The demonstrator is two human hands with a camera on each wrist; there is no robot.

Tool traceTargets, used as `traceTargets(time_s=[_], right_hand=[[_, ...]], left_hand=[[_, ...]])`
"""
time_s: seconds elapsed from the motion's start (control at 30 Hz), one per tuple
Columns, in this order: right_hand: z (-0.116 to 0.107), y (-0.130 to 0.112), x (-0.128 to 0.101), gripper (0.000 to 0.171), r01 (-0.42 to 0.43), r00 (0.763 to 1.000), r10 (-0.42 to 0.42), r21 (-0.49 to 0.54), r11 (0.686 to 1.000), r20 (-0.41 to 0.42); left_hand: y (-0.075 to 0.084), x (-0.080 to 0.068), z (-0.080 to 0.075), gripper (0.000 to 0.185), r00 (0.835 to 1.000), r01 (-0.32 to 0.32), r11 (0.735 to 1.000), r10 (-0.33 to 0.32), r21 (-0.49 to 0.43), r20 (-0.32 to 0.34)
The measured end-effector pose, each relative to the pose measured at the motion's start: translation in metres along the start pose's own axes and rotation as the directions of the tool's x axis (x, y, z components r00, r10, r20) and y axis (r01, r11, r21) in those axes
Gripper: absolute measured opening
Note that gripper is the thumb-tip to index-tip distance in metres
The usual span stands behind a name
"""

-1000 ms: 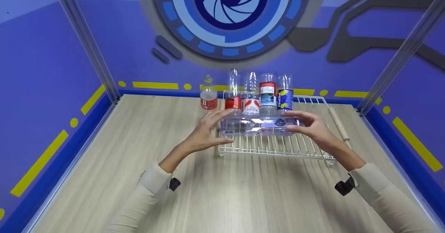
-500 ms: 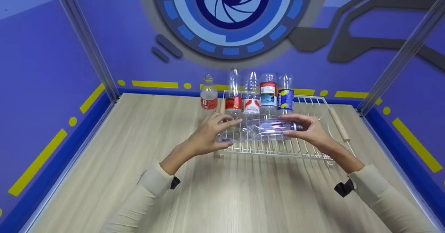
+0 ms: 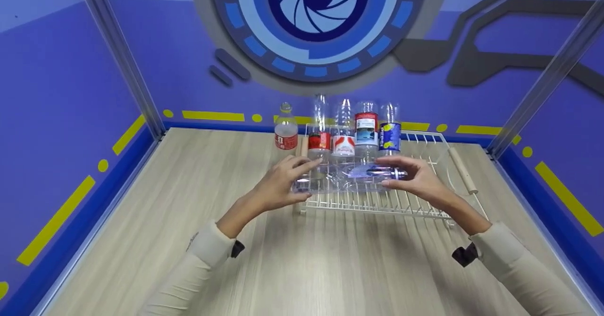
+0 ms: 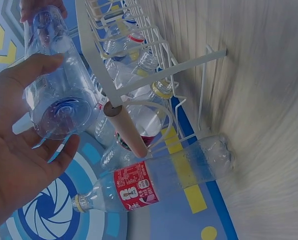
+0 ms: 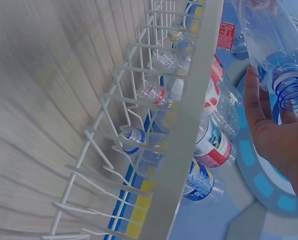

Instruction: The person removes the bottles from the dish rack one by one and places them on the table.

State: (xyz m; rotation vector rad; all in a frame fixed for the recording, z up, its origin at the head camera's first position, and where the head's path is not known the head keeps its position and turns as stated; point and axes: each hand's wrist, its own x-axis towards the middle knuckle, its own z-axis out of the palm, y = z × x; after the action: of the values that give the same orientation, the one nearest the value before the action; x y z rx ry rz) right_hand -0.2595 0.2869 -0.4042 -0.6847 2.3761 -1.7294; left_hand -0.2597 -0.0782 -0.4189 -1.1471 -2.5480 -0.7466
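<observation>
A clear, uncapped plastic bottle (image 3: 344, 177) lies nearly level between my two hands, above the front part of a white wire rack (image 3: 377, 209). My left hand (image 3: 278, 184) holds its base end, thumb on one side and fingers on the other; the round bluish base (image 4: 64, 117) faces the left wrist camera. At the other end, my right hand (image 3: 420, 177) grips the bottle near its neck. The open threaded mouth (image 5: 292, 97) shows in the right wrist view. Part of the right fingers is cut off there.
Several empty bottles stand upside down in the rack's back row, among them a blue-and-yellow labelled one (image 3: 390, 137). Left of the rack, a red-labelled bottle (image 3: 286, 140) stands upright on the wooden table (image 3: 330, 269). A wooden handle (image 3: 463, 170) sits at the rack's right end.
The bottle has come slightly nearer to me and turned, so its neck now shows at the right hand. My left fingers have drawn in around the base. The other bottles stay put.
</observation>
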Motion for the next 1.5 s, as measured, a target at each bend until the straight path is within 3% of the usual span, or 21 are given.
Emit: traceTargets(time_s=[0.27, 0.43, 0.63, 0.9, 1.13, 1.37, 1.5], right_hand=[[-0.003, -0.002, 0.001, 0.056, 0.041, 0.998, -0.042, 0.022, 0.999, 0.043], [-0.009, 0.003, -0.002, 0.055, 0.059, 0.997, -0.059, 0.013, 0.998, 0.052], [-0.027, 0.008, -0.009, 0.05, 0.019, 1.0, -0.019, -0.041, 0.999, -0.01], [-0.066, 0.026, -0.021, 0.046, -0.026, 0.997, 0.019, -0.082, 0.996, -0.078], [-0.101, 0.038, -0.031, 0.039, 0.048, 0.989, -0.033, 0.099, 0.994, -0.147], [-0.13, 0.047, -0.044, 0.038, 0.044, 0.977, -0.026, 0.079, 0.996, -0.21], [-0.144, 0.055, -0.05, 0.038, 0.025, 0.973, -0.005, 0.085, 0.996, -0.232]], left_hand=[[-0.001, -0.001, -0.002, 0.07, 0.999, 0.027, 1.0, -0.027, 0.015, -0.042], [-0.003, -0.004, -0.002, 0.068, 0.996, 0.005, 1.0, -0.003, 0.027, -0.084], [-0.011, -0.012, -0.004, 0.067, 0.992, 0.003, 0.998, 0.004, 0.055, -0.129], [-0.025, -0.021, -0.008, 0.066, 0.979, 0.064, 0.997, -0.057, 0.031, -0.195], [-0.034, -0.028, -0.01, 0.072, 0.952, 0.136, 0.99, -0.137, -0.022, -0.272], [-0.045, -0.032, -0.009, 0.079, 0.912, 0.161, 0.976, -0.205, -0.15, -0.354], [-0.053, -0.035, -0.009, 0.084, 0.885, 0.18, 0.949, -0.271, -0.259, -0.378]])
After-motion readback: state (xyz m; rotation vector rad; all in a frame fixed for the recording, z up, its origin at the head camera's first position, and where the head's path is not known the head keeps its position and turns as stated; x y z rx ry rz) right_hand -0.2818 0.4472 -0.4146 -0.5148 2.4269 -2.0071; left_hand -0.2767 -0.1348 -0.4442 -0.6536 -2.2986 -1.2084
